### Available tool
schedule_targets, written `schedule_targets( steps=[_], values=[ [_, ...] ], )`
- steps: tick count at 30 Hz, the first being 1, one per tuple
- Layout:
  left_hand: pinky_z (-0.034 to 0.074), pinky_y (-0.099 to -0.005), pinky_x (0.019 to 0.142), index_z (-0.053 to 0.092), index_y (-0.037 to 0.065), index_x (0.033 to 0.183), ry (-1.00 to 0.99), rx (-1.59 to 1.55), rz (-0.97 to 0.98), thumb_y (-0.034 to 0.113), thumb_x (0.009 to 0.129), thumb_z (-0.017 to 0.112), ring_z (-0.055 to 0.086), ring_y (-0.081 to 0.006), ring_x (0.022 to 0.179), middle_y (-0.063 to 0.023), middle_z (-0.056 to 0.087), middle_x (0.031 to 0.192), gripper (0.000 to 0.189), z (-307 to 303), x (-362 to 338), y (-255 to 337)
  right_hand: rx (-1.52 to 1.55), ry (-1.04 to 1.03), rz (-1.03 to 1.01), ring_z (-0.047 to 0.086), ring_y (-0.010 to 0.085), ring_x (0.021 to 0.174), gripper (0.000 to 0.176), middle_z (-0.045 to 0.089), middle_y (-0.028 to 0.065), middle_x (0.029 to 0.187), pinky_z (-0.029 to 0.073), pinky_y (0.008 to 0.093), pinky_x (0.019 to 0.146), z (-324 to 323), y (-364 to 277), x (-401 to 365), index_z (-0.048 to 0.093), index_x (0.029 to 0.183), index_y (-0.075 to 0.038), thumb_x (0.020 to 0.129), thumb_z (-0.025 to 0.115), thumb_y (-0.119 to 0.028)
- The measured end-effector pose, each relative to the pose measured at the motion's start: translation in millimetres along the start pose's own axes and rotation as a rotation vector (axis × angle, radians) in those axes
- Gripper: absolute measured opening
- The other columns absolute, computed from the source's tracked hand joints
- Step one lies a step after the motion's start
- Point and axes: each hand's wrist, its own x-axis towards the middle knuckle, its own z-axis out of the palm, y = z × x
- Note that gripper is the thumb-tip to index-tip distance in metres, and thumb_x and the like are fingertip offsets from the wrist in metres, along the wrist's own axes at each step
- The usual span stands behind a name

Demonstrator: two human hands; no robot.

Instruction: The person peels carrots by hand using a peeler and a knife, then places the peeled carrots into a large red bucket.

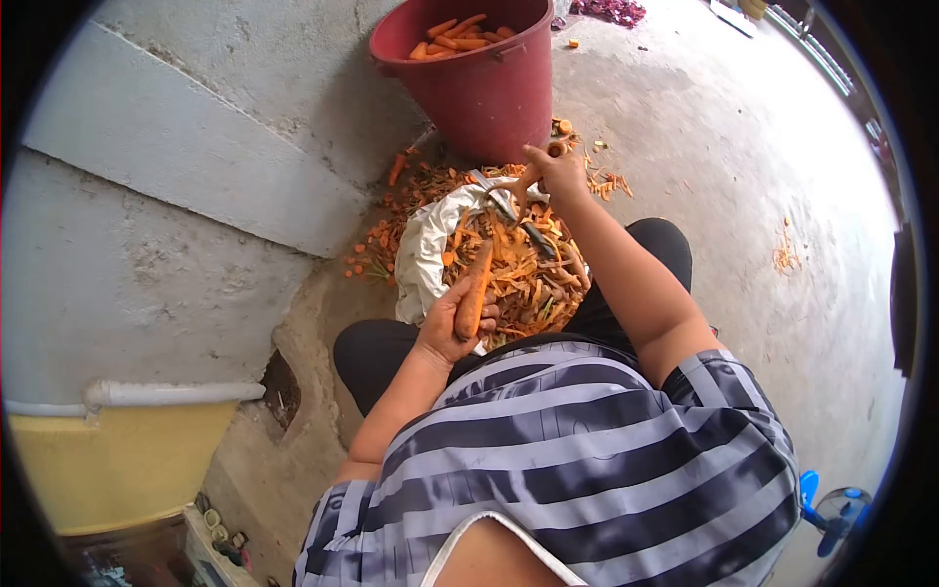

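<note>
Head view: the left hand (452, 321) held a long, tapered orange carrot (474, 291), fingers wrapped around its thicker near end; its narrower end pointed far. The carrot sat above the near-left part of an open white sack (421, 249) filled with orange and brown peelings (523, 284) — sack between the person's knees. The right hand (562, 178) was at the sack's far-right edge, fingers bent; a narrow silver-and-dark object (504, 203) showed just beside them, but whether they gripped it could not be told. Far side: a tapered red plastic bucket (484, 108) containing whole orange carrots (460, 41) — loose orange scraps (391, 215) on the floor near its base.
</note>
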Motion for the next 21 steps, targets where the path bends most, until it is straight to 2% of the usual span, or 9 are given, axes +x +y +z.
schedule_targets(
  steps=[3, 5, 8, 9, 12, 15, 17, 19, 21],
  values=[
    [0.04, -0.0248, 0.053, 0.045, 0.006, 0.104, -0.029, 0.005, 0.034, 0.031, 0.087, 0.045, 0.045, -0.0154, 0.067, -0.0078, 0.047, 0.079, 0.03, -5, 6, 5, 0.09, -0.291, 0.162, 0.049, 0.0098, 0.052, 0.024, 0.056, 0.0068, 0.063, 0.041, 0.0243, 0.047, 24, -15, -66, 0.057, 0.076, -0.001, 0.071, 0.068, -0.022],
    [0.04, -0.0255, 0.052, 0.05, 0.005, 0.097, 0.057, 0.318, 0.256, 0.031, 0.087, 0.045, 0.053, -0.0198, 0.07, -0.0103, 0.054, 0.079, 0.028, -18, 9, 1, 0.012, -0.622, 0.062, 0.049, 0.01, 0.052, 0.024, 0.056, 0.0071, 0.064, 0.04, 0.0234, 0.046, 32, -5, -105, 0.057, 0.077, -0.002, 0.072, 0.066, -0.024],
    [0.04, -0.0245, 0.052, 0.049, 0.008, 0.102, 0.085, 0.107, 0.139, 0.028, 0.089, 0.044, 0.052, -0.0184, 0.07, -0.0091, 0.052, 0.08, 0.024, 4, 4, -4, -0.15, -0.419, 0.113, 0.05, 0.0111, 0.051, 0.023, 0.056, 0.0076, 0.065, 0.04, 0.024, 0.045, 29, 8, -72, 0.057, 0.077, -0.002, 0.071, 0.067, -0.023],
    [0.04, -0.0241, 0.052, 0.047, 0.009, 0.103, 0.031, 0.094, 0.083, 0.03, 0.089, 0.044, 0.05, -0.0166, 0.069, -0.0079, 0.05, 0.08, 0.026, 1, 3, -3, 0.073, -0.353, 0.188, 0.05, 0.0129, 0.053, 0.021, 0.057, 0.0079, 0.066, 0.042, 0.027, 0.047, 24, 12, -44, 0.057, 0.077, -0.002, 0.071, 0.067, -0.019],
    [0.039, -0.023, 0.052, 0.042, 0.01, 0.108, -0.079, 0.037, -0.015, 0.032, 0.09, 0.043, 0.044, -0.013, 0.066, -0.0055, 0.045, 0.08, 0.029, -8, 1, 0, -0.111, 0.004, -0.009, 0.051, 0.0144, 0.054, 0.024, 0.057, 0.0091, 0.064, 0.043, 0.0299, 0.05, 3, -1, -6, 0.056, 0.073, 0.0, 0.07, 0.069, -0.02],
    [0.038, -0.0224, 0.055, 0.042, 0.01, 0.112, -0.094, -0.06, 0.009, 0.029, 0.09, 0.041, 0.041, -0.0129, 0.067, -0.0059, 0.041, 0.079, 0.029, -3, 1, 1, 0.074, -0.15, 0.072, 0.051, 0.0128, 0.055, 0.023, 0.057, 0.0072, 0.064, 0.043, 0.0285, 0.053, 19, -29, -47, 0.056, 0.07, -0.001, 0.068, 0.071, -0.018],
    [0.038, -0.0224, 0.054, 0.042, 0.008, 0.111, -0.062, 0.182, 0.172, 0.028, 0.09, 0.042, 0.041, -0.013, 0.067, -0.0055, 0.042, 0.078, 0.03, -12, 6, -1, -0.041, -0.417, 0.176, 0.051, 0.0114, 0.057, 0.022, 0.056, 0.0057, 0.064, 0.043, 0.027, 0.055, 31, -35, -94, 0.056, 0.07, 0.0, 0.069, 0.07, -0.017],
    [0.038, -0.0225, 0.053, 0.042, 0.007, 0.11, -0.06, 0.225, 0.191, 0.028, 0.089, 0.043, 0.041, -0.0131, 0.067, -0.0051, 0.042, 0.077, 0.03, -12, 8, 1, -0.043, -0.702, -0.084, 0.05, 0.0106, 0.057, 0.023, 0.055, 0.0048, 0.064, 0.043, 0.0252, 0.053, 37, -18, -110, 0.056, 0.072, 0.0, 0.07, 0.068, -0.02],
    [0.038, -0.0227, 0.053, 0.042, 0.009, 0.109, -0.085, 0.06, 0.068, 0.029, 0.089, 0.044, 0.041, -0.0133, 0.067, -0.0047, 0.041, 0.075, 0.028, -12, 7, 3, -0.101, -0.59, 0.106, 0.05, 0.0114, 0.052, 0.024, 0.055, 0.0058, 0.063, 0.042, 0.0239, 0.044, 33, -10, -86, 0.057, 0.074, 0.0, 0.071, 0.067, -0.022]
  ],
)
